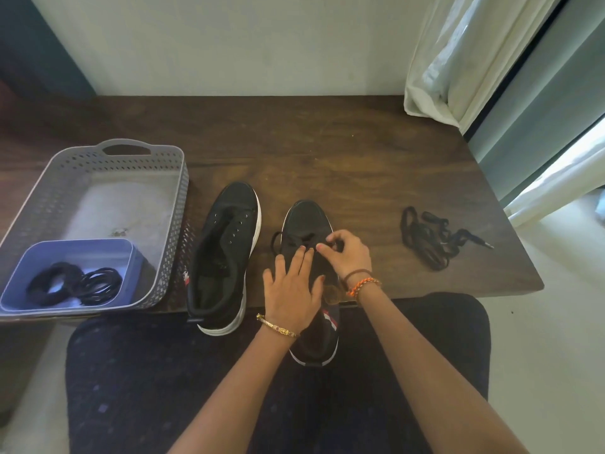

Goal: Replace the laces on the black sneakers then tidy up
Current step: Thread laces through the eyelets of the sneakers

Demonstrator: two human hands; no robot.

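Looks like a home, bedroom or living room corner. Dark brown wooden table [327, 152] pushed up against a plain pale painted wall [229, 44]. Sheer cream fabric curtain [458, 60] hangs at the right beside a dark-framed window or sliding door [537, 93] with daylight coming in. Pale smooth floor [556, 322]. Grey perforated plastic storage basket [65, 172] on the table, household type. Person sits close, lap covered in dark patterned fabric [163, 388]. No shop or workshop fittings in view.

Dim, soft daylight from right; wide-angle bowing
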